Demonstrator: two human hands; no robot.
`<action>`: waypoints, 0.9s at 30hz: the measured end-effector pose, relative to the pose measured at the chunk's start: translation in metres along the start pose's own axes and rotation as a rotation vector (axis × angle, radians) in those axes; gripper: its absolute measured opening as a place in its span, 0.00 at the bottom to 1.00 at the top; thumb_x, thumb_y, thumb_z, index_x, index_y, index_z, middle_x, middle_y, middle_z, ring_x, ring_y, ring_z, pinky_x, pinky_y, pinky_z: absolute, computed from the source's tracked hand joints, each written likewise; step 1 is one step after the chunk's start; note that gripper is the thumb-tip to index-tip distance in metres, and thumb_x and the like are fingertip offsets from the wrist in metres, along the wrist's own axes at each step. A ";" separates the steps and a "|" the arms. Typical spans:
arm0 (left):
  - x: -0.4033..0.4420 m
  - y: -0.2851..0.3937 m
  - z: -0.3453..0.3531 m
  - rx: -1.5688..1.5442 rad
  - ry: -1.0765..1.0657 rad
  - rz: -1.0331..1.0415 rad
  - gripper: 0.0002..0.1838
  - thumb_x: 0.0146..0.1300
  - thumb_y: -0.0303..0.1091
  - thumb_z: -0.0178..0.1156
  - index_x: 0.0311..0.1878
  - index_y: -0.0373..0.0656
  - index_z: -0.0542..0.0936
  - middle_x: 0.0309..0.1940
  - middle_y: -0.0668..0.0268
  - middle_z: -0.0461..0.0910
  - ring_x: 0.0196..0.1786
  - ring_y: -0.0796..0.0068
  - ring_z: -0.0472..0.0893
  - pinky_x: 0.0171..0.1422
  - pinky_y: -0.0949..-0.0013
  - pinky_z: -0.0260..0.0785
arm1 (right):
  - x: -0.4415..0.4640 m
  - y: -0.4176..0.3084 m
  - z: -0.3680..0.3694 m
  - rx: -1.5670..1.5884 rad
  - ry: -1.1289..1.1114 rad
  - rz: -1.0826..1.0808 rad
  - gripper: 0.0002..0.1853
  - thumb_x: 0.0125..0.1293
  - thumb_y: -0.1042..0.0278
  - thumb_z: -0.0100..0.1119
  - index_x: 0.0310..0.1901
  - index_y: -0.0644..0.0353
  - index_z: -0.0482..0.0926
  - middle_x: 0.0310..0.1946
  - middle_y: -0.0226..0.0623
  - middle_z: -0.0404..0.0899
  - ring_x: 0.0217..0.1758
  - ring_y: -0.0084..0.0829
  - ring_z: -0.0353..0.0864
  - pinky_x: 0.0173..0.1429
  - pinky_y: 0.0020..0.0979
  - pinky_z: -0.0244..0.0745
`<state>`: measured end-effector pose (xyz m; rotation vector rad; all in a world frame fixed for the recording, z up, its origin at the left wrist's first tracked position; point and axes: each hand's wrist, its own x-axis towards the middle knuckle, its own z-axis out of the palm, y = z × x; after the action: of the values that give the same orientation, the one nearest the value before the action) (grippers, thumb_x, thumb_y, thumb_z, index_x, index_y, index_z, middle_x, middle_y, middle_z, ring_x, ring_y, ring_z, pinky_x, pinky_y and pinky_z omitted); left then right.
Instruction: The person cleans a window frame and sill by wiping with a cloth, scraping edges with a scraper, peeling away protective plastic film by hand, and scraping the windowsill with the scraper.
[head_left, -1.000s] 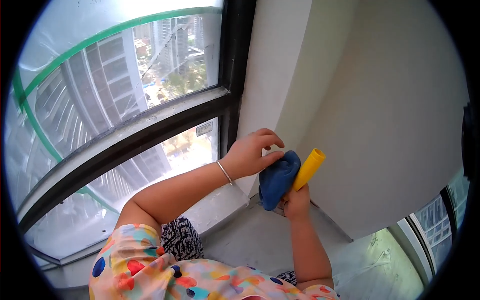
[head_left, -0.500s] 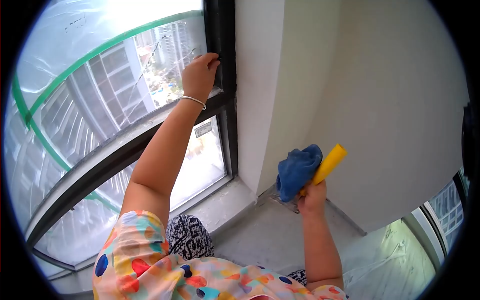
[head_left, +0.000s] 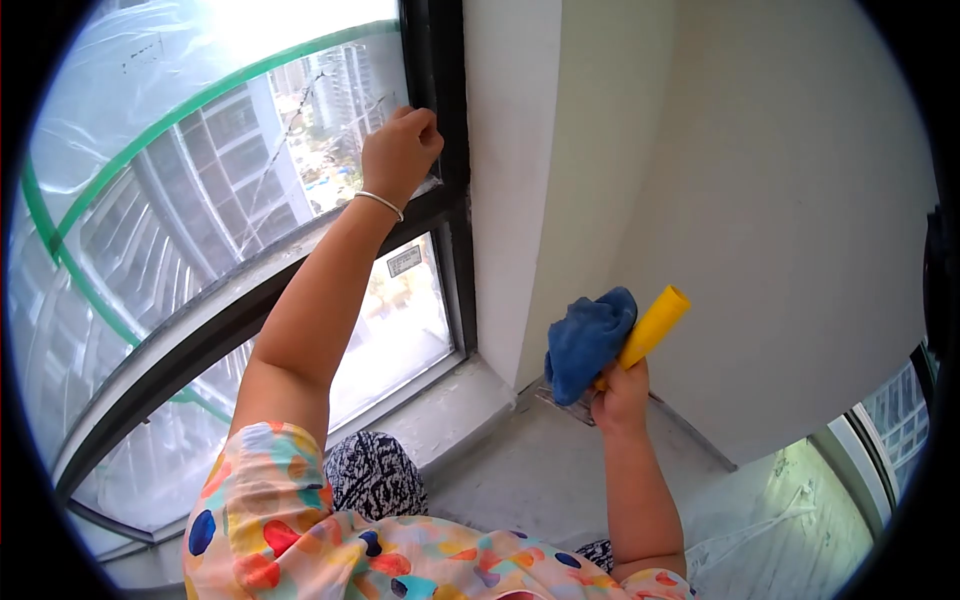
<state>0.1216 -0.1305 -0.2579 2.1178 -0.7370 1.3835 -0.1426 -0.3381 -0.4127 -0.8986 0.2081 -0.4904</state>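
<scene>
Two things were in the right hand (head_left: 622, 400): a blue cloth (head_left: 590, 345) and a yellow tube (head_left: 655, 325). Both were held up in front of the pale wall (head_left: 790, 250), above the grey floor (head_left: 520, 470). The cloth hung bunched against the tube's left side, and the tube was tilted, its open end up and to the right. The right hand's fingers were clamped around the tube's lower part; how they gripped the cloth could not be told. A thin, greyish edged piece (head_left: 567, 407) showed just below the cloth, too unclear to name.

Well apart from these, the left hand (head_left: 400, 150) was raised to the dark window frame (head_left: 437, 70), its fingers curled together at the frame's edge. Whether they pinched anything could not be told. A thin bracelet (head_left: 380, 205) circled the left wrist. Green tape (head_left: 215, 95) curved across the window, and a small label (head_left: 405, 261) was on the lower pane (head_left: 400, 325).
</scene>
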 end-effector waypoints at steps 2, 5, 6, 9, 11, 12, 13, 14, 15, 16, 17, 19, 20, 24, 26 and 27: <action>-0.010 0.002 -0.004 -0.021 -0.031 -0.042 0.02 0.56 0.31 0.58 0.31 0.45 0.79 0.30 0.63 0.79 0.30 0.57 0.80 0.35 0.62 0.73 | 0.001 0.000 0.000 0.008 0.000 -0.004 0.15 0.62 0.75 0.61 0.48 0.55 0.69 0.31 0.28 0.75 0.23 0.19 0.71 0.25 0.18 0.66; -0.017 -0.003 -0.002 -0.115 -0.029 -0.140 0.06 0.57 0.31 0.61 0.38 0.44 0.81 0.33 0.64 0.81 0.33 0.68 0.82 0.39 0.69 0.73 | 0.002 0.000 -0.001 0.006 -0.002 -0.013 0.15 0.61 0.75 0.61 0.48 0.55 0.69 0.30 0.28 0.75 0.23 0.18 0.71 0.25 0.18 0.66; -0.016 -0.003 -0.002 -0.144 -0.012 -0.163 0.06 0.58 0.32 0.60 0.38 0.45 0.81 0.34 0.64 0.81 0.33 0.67 0.83 0.39 0.68 0.73 | 0.003 0.001 -0.002 -0.001 -0.007 -0.017 0.15 0.61 0.75 0.61 0.48 0.55 0.69 0.30 0.28 0.75 0.23 0.18 0.71 0.25 0.18 0.66; -0.010 -0.001 0.000 -0.207 0.025 -0.215 0.07 0.60 0.34 0.60 0.38 0.45 0.82 0.36 0.62 0.81 0.35 0.64 0.83 0.40 0.67 0.73 | 0.004 0.000 -0.004 -0.013 -0.007 -0.014 0.15 0.62 0.74 0.62 0.48 0.55 0.69 0.30 0.28 0.75 0.23 0.18 0.71 0.26 0.18 0.66; -0.009 0.004 0.001 -0.219 0.024 -0.214 0.07 0.60 0.35 0.61 0.39 0.44 0.82 0.35 0.61 0.81 0.36 0.65 0.82 0.40 0.67 0.73 | 0.003 0.000 -0.002 -0.016 0.017 -0.003 0.15 0.62 0.73 0.62 0.48 0.54 0.69 0.31 0.28 0.75 0.23 0.18 0.71 0.26 0.18 0.67; -0.010 0.004 0.001 -0.208 0.014 -0.212 0.08 0.60 0.35 0.61 0.39 0.44 0.82 0.35 0.61 0.81 0.36 0.64 0.82 0.40 0.66 0.73 | 0.002 -0.002 0.001 -0.018 0.037 0.003 0.14 0.62 0.73 0.62 0.48 0.54 0.69 0.31 0.28 0.75 0.23 0.18 0.71 0.26 0.18 0.67; -0.010 0.005 0.001 -0.196 0.004 -0.209 0.08 0.60 0.36 0.61 0.39 0.44 0.82 0.35 0.60 0.81 0.36 0.63 0.82 0.40 0.66 0.73 | 0.001 -0.003 0.003 -0.019 0.057 0.007 0.14 0.63 0.72 0.62 0.48 0.54 0.69 0.31 0.28 0.75 0.23 0.18 0.71 0.26 0.18 0.67; -0.010 0.005 0.001 -0.185 -0.007 -0.205 0.08 0.60 0.36 0.61 0.39 0.43 0.82 0.35 0.60 0.81 0.36 0.62 0.82 0.40 0.65 0.73 | 0.001 -0.003 0.002 -0.021 0.040 0.007 0.14 0.63 0.72 0.62 0.48 0.55 0.69 0.31 0.28 0.75 0.24 0.18 0.71 0.27 0.18 0.68; -0.010 0.005 0.002 -0.166 -0.008 -0.194 0.08 0.60 0.36 0.60 0.38 0.43 0.81 0.35 0.60 0.81 0.36 0.61 0.81 0.40 0.64 0.73 | 0.001 -0.003 0.002 -0.023 0.024 0.007 0.14 0.63 0.72 0.62 0.48 0.55 0.69 0.31 0.28 0.75 0.24 0.18 0.71 0.27 0.18 0.68; -0.010 0.004 0.004 -0.147 -0.009 -0.183 0.08 0.61 0.35 0.60 0.38 0.42 0.81 0.35 0.60 0.80 0.35 0.60 0.81 0.40 0.63 0.72 | 0.001 -0.004 0.001 -0.025 0.007 0.006 0.14 0.63 0.72 0.62 0.47 0.55 0.69 0.30 0.28 0.75 0.24 0.18 0.71 0.27 0.18 0.68; -0.010 0.003 0.005 -0.126 -0.009 -0.174 0.08 0.61 0.35 0.59 0.37 0.42 0.80 0.35 0.60 0.80 0.35 0.58 0.81 0.40 0.63 0.72 | 0.001 -0.003 -0.001 -0.026 -0.003 0.004 0.14 0.63 0.72 0.62 0.47 0.55 0.69 0.31 0.28 0.75 0.24 0.18 0.72 0.27 0.18 0.68; -0.011 0.003 0.007 -0.080 -0.031 -0.128 0.07 0.61 0.34 0.57 0.36 0.42 0.79 0.34 0.60 0.80 0.36 0.56 0.80 0.41 0.61 0.72 | 0.003 0.000 -0.003 -0.031 -0.025 0.000 0.14 0.63 0.71 0.62 0.47 0.55 0.69 0.31 0.28 0.75 0.24 0.18 0.72 0.27 0.18 0.68; -0.012 0.003 0.007 -0.056 -0.043 -0.106 0.06 0.62 0.33 0.56 0.36 0.42 0.79 0.34 0.60 0.79 0.36 0.55 0.80 0.41 0.60 0.72 | 0.003 0.000 -0.003 -0.030 -0.023 0.006 0.14 0.63 0.71 0.62 0.48 0.55 0.69 0.31 0.28 0.75 0.24 0.18 0.72 0.27 0.18 0.68; -0.033 0.010 -0.006 -0.045 -0.245 -0.057 0.06 0.62 0.32 0.54 0.35 0.42 0.78 0.34 0.61 0.79 0.36 0.54 0.79 0.41 0.58 0.72 | 0.002 -0.001 -0.001 -0.038 0.014 0.020 0.15 0.63 0.71 0.62 0.48 0.55 0.69 0.31 0.28 0.75 0.25 0.18 0.72 0.27 0.18 0.68; -0.044 0.013 -0.013 -0.023 -0.367 -0.030 0.06 0.62 0.33 0.54 0.35 0.43 0.77 0.34 0.61 0.79 0.36 0.55 0.79 0.41 0.58 0.72 | 0.002 -0.002 -0.001 -0.053 0.022 0.013 0.15 0.63 0.72 0.62 0.49 0.55 0.69 0.31 0.28 0.75 0.26 0.18 0.73 0.27 0.18 0.68; -0.046 0.013 -0.016 -0.014 -0.383 -0.038 0.05 0.62 0.33 0.55 0.36 0.43 0.77 0.34 0.61 0.79 0.35 0.57 0.80 0.40 0.59 0.72 | 0.002 -0.002 -0.001 -0.062 0.013 0.004 0.15 0.63 0.72 0.62 0.49 0.55 0.69 0.31 0.28 0.76 0.26 0.18 0.73 0.28 0.18 0.68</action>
<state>0.0871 -0.1219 -0.2931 2.4022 -0.8410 0.9576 -0.1421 -0.3411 -0.4119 -0.9551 0.2375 -0.4886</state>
